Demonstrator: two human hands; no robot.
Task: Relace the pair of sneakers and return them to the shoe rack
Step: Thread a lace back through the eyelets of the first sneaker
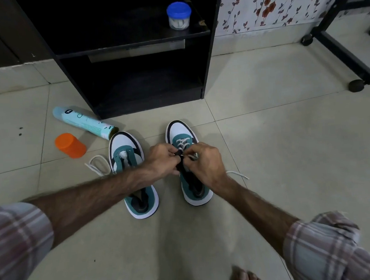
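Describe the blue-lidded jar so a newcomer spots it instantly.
Start at the black shoe rack against the wall. On its upper shelf, near the right end, stands the jar: clear, with something white inside. It is the only thing on the rack; the spray can and orange cap lie on the floor.

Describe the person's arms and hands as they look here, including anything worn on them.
Both hands, the left hand and the right hand, are bare: no gloves, rings or watch show. The forearms are bare too and hairy. Each arm wears a plaid shirt sleeve in pale grey, white and dull pink checks, rolled up near the elbow: the left sleeve and the right sleeve.
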